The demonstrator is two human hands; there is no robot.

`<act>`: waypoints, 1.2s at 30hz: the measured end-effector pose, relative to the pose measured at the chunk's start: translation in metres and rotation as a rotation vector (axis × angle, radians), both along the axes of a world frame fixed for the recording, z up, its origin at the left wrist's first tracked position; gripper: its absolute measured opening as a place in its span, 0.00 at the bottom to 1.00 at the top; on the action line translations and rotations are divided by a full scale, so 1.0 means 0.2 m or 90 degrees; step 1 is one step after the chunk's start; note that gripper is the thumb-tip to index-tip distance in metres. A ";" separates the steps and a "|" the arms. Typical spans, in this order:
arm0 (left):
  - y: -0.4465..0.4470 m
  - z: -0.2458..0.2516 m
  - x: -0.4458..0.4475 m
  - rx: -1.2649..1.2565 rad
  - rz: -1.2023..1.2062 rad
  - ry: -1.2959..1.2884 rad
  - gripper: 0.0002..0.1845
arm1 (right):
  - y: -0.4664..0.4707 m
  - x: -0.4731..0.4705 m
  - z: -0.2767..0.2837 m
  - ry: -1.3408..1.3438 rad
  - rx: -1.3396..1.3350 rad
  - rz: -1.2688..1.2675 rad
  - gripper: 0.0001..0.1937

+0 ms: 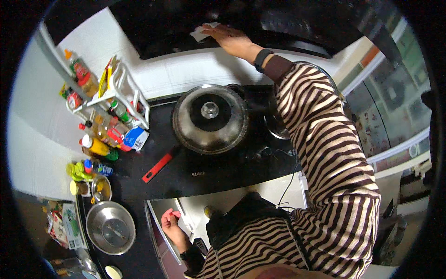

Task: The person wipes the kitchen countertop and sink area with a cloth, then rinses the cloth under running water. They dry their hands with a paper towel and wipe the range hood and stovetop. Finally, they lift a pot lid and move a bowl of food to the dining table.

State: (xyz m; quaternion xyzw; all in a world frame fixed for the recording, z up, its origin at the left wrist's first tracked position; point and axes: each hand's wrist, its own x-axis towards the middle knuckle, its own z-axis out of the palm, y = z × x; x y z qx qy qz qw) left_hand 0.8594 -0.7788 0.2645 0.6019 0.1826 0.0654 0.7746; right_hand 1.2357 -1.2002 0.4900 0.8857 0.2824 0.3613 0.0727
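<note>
My right hand [232, 39] reaches up to the glossy black range hood [163, 28] and holds a folded white wipe [200, 34] flat against its surface. Some of the wipe is hidden under the fingers. My left hand [172, 225] hangs low beside the counter edge, fingers loosely curled, with no held object visible. Below my right arm, a domed metal lid [184, 125] with a clear knob covers a pan on the black cooktop [223, 167]. A red handle [158, 167] sticks out towards the front left of the lid.
A white rack [144, 111] with several sauce bottles stands at the left wall, a blue-and-white packet [136, 137] beside it. A steel bowl [127, 226] and a small metal bowl [106, 185] sit on the left counter. Another round pan [275, 129] is partly behind my right sleeve.
</note>
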 end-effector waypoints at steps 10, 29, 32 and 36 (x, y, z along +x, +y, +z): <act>-0.30 0.02 0.17 0.069 -0.111 -0.008 0.08 | -0.91 -0.35 -0.04 -0.012 -0.106 -0.211 0.31; -0.60 0.22 0.23 0.167 -0.151 -0.010 0.07 | -2.11 -0.86 -0.10 0.035 -0.076 -0.465 0.30; -0.64 0.23 0.24 0.170 -0.155 -0.035 0.07 | -2.24 -0.87 -0.13 0.033 -0.050 -0.504 0.31; -0.69 0.23 0.23 0.181 -0.153 -0.038 0.07 | -2.42 -0.91 -0.18 -0.051 -0.098 -0.481 0.31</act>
